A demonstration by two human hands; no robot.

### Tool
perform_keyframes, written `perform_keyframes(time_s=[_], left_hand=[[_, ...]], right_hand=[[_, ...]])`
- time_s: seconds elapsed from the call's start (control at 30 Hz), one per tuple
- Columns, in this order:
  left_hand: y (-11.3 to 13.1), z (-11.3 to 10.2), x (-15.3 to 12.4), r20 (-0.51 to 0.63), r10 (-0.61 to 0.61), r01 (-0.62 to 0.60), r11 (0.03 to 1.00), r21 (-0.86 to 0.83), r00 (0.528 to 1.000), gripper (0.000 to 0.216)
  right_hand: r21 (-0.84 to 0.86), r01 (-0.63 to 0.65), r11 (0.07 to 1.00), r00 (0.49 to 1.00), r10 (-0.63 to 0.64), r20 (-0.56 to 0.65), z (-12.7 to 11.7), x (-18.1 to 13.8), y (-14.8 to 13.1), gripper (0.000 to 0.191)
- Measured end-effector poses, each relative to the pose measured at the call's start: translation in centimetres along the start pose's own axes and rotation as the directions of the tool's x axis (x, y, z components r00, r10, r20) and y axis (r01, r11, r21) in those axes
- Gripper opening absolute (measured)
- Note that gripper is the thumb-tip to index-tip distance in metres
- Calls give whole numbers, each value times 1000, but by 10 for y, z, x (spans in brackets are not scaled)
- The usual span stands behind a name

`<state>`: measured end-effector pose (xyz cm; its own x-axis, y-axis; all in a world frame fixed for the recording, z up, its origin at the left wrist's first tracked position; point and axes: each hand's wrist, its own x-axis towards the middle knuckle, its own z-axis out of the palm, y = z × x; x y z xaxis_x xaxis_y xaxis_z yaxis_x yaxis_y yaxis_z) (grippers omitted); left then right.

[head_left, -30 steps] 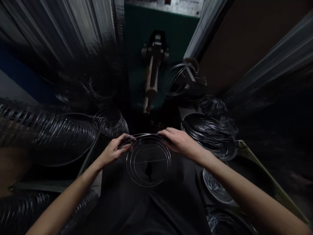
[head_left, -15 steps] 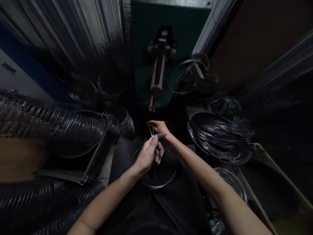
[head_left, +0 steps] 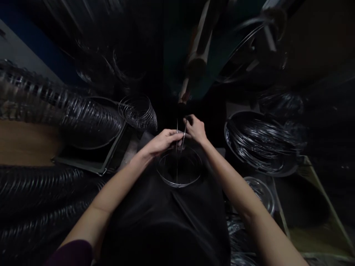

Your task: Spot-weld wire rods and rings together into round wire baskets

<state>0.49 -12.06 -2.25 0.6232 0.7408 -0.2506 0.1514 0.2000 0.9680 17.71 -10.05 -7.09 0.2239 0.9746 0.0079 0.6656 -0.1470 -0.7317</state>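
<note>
Head view: the wire hoops sit just below my hands, on my body's side of them, over the black cloth on my lap; whether they rest on it I can't tell. Their near edges bunch together, and they spread widest from left to right. Two thin wire strands stand across that spread: one runs nearly straight from my fingers down to the near rim, the other leans, its top tipped rightward.

My left hand is lower and nearer the hoops, its thumb and fingers pinched on the strands. My right hand sits a little farther forward, fingers curled in on the leaning strand near its top. The hands are close together; I can't make out whether their fingertips touch.

Farther out, a loose wire coil lies to my left, a heap of wire fills a basin to my right, and a thick rod points down ahead.
</note>
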Motion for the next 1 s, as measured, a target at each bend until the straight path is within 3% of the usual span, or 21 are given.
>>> perform_keyframes(time_s=[0.1, 0.17, 0.23, 0.3, 0.37, 0.43, 0.5, 0.6, 0.7, 0.77, 0.83, 0.93, 1.0], left_hand=[[0, -3, 6, 132, -36, 70, 963, -260, 991, 28], [0, -1, 11, 108, -11, 41, 958, -284, 994, 23], [1, 3, 16, 32, 10, -2, 972, -234, 999, 17], [3, 9, 22, -54, 23, -31, 989, -146, 998, 12], [5, 14, 31, -93, 37, -43, 997, -66, 995, 11], [5, 17, 39, -52, 38, -39, 999, -19, 998, 15], [4, 15, 41, 25, 27, -27, 1000, -11, 999, 22], [-7, 6, 14, 56, 67, -68, 998, 3, 996, 41], [-42, 2, -44, -80, 173, -158, 974, 163, 982, 57], [-78, 5, -81, -83, 258, -202, 885, 419, 962, 62], [-116, 10, -101, 88, 302, -280, 683, 675, 949, 65], [-153, 17, -92, 142, 325, -280, 430, 858, 935, 55], [-154, 14, -71, 126, 383, -263, 332, 906, 915, 55]], right_hand=[[307, -71, 949, 995, 46, 88, -7, -29, 2, 40], [482, -202, 852, 957, 68, 282, -14, -62, -2, 54], [549, -321, 772, 881, 32, 471, -20, -96, -8, 60], [522, -349, 778, 843, 17, 538, -23, -119, -15, 56], [460, -332, 823, 845, 42, 534, -21, -127, -19, 50], [406, -338, 849, 822, 56, 566, -17, -125, -18, 42], [348, -341, 873, 751, 30, 660, -15, -119, -14, 36], [270, -262, 926, 690, -16, 723, -18, -115, -10, 29], [306, -258, 917, 740, -16, 672, -29, -110, -13, 26], [390, -309, 868, 799, 15, 601, -35, -103, -17, 29], [466, -328, 821, 842, 31, 538, -37, -95, -18, 32], [510, -364, 780, 841, 40, 540, -29, -92, -16, 34], [527, -394, 753, 838, 60, 542, -21, -94, -11, 34]])
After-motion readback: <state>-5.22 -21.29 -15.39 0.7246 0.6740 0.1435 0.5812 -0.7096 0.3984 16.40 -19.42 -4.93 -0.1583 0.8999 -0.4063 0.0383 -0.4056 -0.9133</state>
